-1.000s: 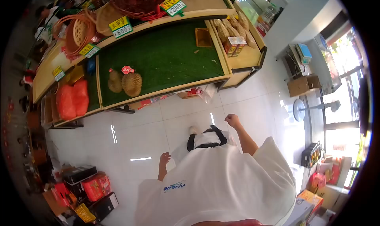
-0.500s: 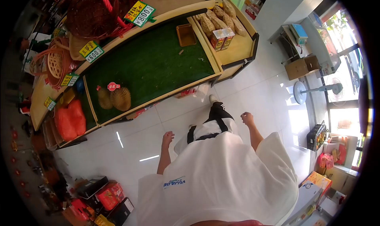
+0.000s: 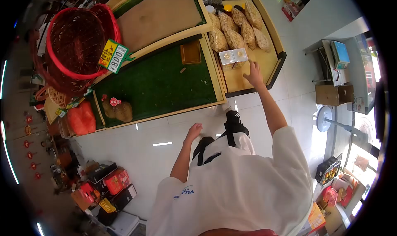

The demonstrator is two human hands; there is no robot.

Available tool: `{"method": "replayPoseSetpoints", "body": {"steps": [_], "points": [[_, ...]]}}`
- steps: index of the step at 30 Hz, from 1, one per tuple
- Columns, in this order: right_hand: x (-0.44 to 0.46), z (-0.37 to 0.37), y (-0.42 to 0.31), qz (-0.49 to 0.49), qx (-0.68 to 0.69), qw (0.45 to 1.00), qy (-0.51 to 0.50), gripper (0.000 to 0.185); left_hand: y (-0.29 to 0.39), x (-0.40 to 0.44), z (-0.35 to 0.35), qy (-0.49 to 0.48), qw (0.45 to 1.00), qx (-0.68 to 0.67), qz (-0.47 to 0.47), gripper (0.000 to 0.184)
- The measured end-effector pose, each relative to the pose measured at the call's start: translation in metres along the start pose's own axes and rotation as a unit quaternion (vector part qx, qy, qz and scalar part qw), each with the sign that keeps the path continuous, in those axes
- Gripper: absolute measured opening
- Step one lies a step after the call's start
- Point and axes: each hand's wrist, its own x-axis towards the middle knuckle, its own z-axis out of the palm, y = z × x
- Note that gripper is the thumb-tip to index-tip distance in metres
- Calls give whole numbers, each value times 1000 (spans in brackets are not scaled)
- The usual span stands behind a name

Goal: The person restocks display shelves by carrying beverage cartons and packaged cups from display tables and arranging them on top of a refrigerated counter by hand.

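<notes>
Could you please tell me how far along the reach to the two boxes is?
Done: the right hand is over the shelf, beside the two boxes; contact unclear. In hand: nothing visible; the left hand is away from them. Left, seemingly: grasping a box.

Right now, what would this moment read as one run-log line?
right hand: open, near two small boxes | left hand: over floor | filled bags: on shelf, beyond boxes

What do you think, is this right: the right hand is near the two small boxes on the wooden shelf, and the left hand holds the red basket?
Not quite: the left hand is over the floor, away from the red basket, as the head view shows. The right hand is indeed near the two small boxes on the wooden shelf.
</notes>
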Motion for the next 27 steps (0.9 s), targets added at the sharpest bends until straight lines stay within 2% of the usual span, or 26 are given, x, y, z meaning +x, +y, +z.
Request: {"method": "replayPoseSetpoints", "body": {"steps": [1,3,4,6,9,10,11,12,13,14,15,16,17,19,20,21,22,24,25,26,27], "points": [[16,-5,-4,-23,-5,1000,6,90,9,9,12,-6,999,26,41,31],[41,-11,-11,-44,-15,999,-19,95,63,16,32,-2,996,65,66,31],[59,-13,-13,-70,-30,997,-22,100,76,29,43,-4,995,45,84,30],[76,-1,-4,-119,-55,989,-65,101,105,59,65,5,989,19,147,28],[91,44,24,-146,33,988,-37,87,143,110,100,43,970,-7,237,17],[91,48,24,-155,59,986,-18,88,156,127,112,60,963,-16,263,13],[83,31,8,-135,65,987,-51,93,162,149,126,94,943,-48,315,14],[81,44,23,-144,-10,988,-47,99,190,146,121,34,968,-51,242,14],[74,47,26,-133,-6,990,-47,104,181,172,134,24,970,-38,241,26],[67,54,32,-83,1,996,-33,105,172,199,147,15,970,-26,240,41],[59,52,35,-88,19,996,-9,96,201,190,142,11,975,-20,219,51],[50,31,17,-64,38,997,-31,89,233,179,137,7,980,-15,199,62],[36,3,3,-38,58,996,-53,83,266,149,129,-4,975,-1,220,69],[20,4,10,-144,61,988,-11,66,286,127,127,3,955,-61,291,72],[12,9,17,-162,63,985,-15,66,285,131,133,1,940,-101,326,73],[6,14,18,-179,66,982,-19,66,269,151,144,10,926,-79,370,74],[-2,11,14,-181,63,981,-11,66,258,156,147,-18,934,-73,348,75],[-29,-12,-1,-124,80,987,-68,62,246,145,144,-46,941,-70,328,76],[-37,-15,0,-127,78,987,-65,62,242,132,138,-117,946,-115,280,79],[-49,-15,4,-167,79,980,-76,62,238,116,131,-186,942,-159,228,83],[-59,-14,6,-207,81,971,-89,61,232,98,124,-182,943,-159,231,83]]}}
